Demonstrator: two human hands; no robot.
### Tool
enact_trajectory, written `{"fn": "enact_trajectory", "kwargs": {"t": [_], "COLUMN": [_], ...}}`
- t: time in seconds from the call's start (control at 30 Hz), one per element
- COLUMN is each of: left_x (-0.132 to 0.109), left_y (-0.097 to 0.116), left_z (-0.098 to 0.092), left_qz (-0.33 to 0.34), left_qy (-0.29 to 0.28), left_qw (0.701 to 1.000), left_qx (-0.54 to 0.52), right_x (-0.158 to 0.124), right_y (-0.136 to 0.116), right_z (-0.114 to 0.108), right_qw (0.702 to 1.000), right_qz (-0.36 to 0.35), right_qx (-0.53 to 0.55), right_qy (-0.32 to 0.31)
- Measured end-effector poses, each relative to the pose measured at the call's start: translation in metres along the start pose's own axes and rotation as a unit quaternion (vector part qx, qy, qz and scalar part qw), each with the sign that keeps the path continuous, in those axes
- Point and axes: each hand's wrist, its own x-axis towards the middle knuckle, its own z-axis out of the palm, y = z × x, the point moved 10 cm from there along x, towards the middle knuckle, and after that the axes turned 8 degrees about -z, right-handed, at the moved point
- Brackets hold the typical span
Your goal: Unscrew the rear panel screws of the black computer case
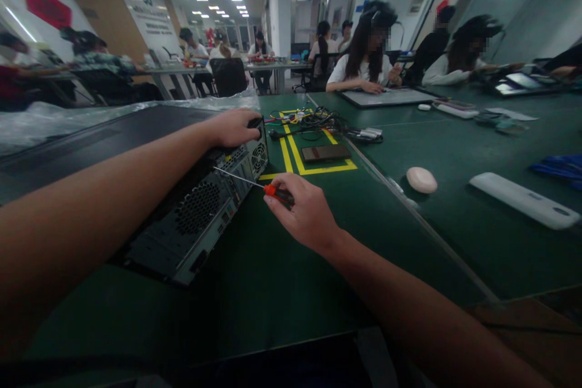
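Note:
A black computer case (200, 206) lies on the green table at the left, its back panel with vents and ports facing me. My left hand (235, 128) rests over the far upper edge of the case, fingers curled onto it. In my right hand (307, 209) is a screwdriver (273, 190) with an orange and dark handle. Its long thin shaft points left, and the tip meets the upper part of the back panel, near the edge. Whether a screw sits under the tip is too small to tell.
Behind the case are tangled cables (327, 121) and a dark phone-like slab (325, 153) by yellow tape. To the right lie a pale oval object (421, 180) and a white bar (522, 199). Clear plastic wrap (40, 121) lies behind the case. People sit at tables beyond.

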Motion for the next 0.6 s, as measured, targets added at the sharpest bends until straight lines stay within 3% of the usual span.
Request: {"fn": "enact_trajectory", "kwargs": {"t": [0.6], "left_x": [0.0011], "left_y": [-0.0016], "left_z": [0.0008], "left_qz": [0.001], "left_qy": [0.007], "left_qw": [1.0], "left_qx": [0.005], "right_x": [-0.0009], "right_y": [0.0008], "right_z": [0.0013], "right_qw": [1.0], "right_qz": [0.005], "right_qx": [0.005], "right_qy": [-0.002]}}
